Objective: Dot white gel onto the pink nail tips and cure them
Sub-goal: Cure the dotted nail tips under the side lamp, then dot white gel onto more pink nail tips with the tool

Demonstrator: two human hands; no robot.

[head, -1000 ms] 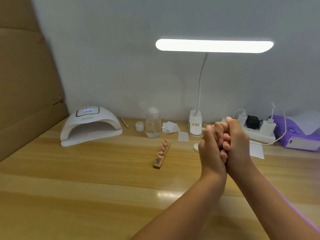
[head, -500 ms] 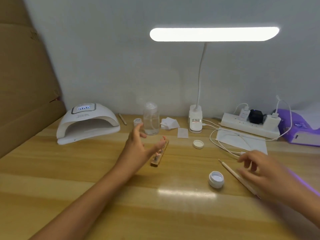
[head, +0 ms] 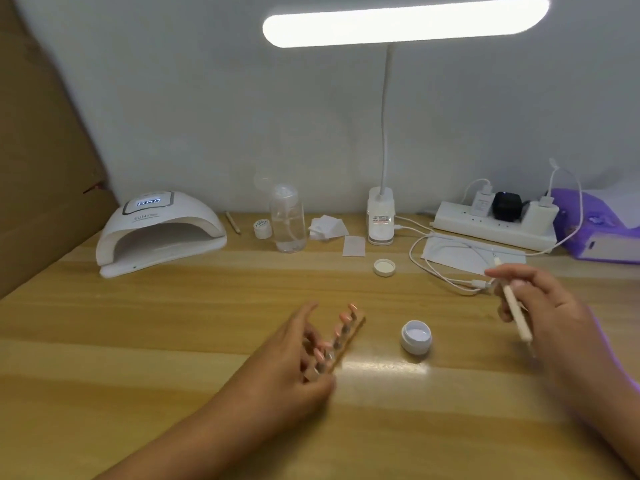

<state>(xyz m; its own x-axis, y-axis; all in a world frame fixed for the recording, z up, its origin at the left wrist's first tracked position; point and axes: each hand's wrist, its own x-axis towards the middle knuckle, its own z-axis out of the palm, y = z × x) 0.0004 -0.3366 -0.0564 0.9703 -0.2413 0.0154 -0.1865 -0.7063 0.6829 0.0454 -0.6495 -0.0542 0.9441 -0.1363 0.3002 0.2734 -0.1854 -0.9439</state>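
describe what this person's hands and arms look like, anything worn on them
The left hand and right hand are bare: no gloves, rings, bracelets or watch show. The left forearm and right forearm are bare too, no sleeves up to the frame's edge. A thin purple fringe runs along the right forearm's outer edge; cloth or light, I cannot tell.

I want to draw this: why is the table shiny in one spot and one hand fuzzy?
Head view: the shiny patch on the light wooden table is glare from the white bar-shaped desk lamp; the right hand, gripping a thin white dotting pen, is smeared by motion blur; the left hand, holding the wooden strip of pink nail tips, is softer.
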